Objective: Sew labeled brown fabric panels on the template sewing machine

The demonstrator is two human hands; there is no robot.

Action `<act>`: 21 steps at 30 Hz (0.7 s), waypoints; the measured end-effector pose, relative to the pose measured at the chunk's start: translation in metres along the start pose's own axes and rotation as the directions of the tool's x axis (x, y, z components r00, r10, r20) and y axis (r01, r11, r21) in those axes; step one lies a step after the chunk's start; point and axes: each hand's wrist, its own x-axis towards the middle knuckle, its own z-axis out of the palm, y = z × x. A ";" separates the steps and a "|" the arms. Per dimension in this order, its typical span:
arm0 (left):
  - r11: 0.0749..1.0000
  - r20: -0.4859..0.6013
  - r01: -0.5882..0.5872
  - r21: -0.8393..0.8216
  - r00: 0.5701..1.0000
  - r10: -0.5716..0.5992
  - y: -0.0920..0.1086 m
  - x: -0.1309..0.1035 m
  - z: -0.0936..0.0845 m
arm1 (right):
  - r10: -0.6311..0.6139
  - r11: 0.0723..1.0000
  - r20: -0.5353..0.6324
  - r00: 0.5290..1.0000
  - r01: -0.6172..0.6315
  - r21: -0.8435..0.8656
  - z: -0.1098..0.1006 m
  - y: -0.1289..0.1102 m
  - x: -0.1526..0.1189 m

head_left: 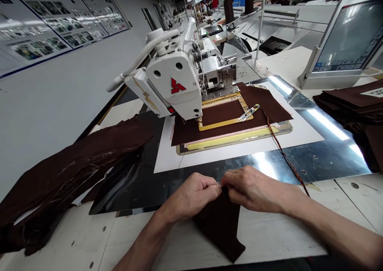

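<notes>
My left hand (199, 193) and my right hand (248, 187) meet in front of the metal plate, both closed at the upper edge of a dark brown fabric piece (220, 227). The piece hangs down between them over the pale table edge. Fingertips of the two hands nearly touch, and something thin and light, perhaps thread, shows there. Beyond them, a sewing machine (179, 79) stands over another brown fabric panel (185, 129) under a yellow frame (221, 124). Thread snips (249, 112) lie on that frame, tied to a braided cord (281, 149).
A heap of brown fabric (74, 159) with loose threads lies at left. More brown pieces are stacked (353, 103) at right, below a screen (348, 35). White paper (167, 161) lies on the shiny metal plate (131, 195). Thread cones (229, 10) stand behind.
</notes>
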 end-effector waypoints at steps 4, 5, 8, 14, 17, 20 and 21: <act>0.998 0.012 0.034 -0.049 0.999 -0.034 -0.002 0.001 0.001 | 0.027 0.996 0.015 1.000 -0.028 0.082 -0.002 0.006 0.000; 0.997 0.007 0.044 -0.062 0.999 -0.043 -0.002 0.001 0.001 | 0.029 0.995 0.021 0.999 -0.030 0.096 -0.003 0.007 0.000; 0.993 -0.015 0.070 -0.100 0.997 -0.072 -0.005 0.000 0.000 | 0.031 0.991 0.029 0.999 -0.035 0.130 -0.004 0.009 0.001; 0.994 -0.065 0.067 -0.091 0.995 -0.073 -0.007 -0.001 -0.001 | 0.082 0.984 0.033 0.996 -0.087 0.155 -0.004 0.003 -0.001; 0.996 -0.072 0.039 -0.086 0.996 -0.045 -0.009 -0.002 0.001 | 0.072 0.995 -0.026 0.997 -0.070 0.075 0.006 0.001 0.001; 0.996 -0.093 0.048 -0.073 0.994 -0.055 -0.021 0.003 0.004 | 0.027 0.998 -0.081 0.996 -0.032 -0.050 0.025 0.009 0.007; 0.996 -0.108 0.036 -0.080 0.993 -0.045 -0.027 0.007 0.003 | 0.005 0.996 -0.085 0.996 -0.013 -0.093 0.030 0.014 0.010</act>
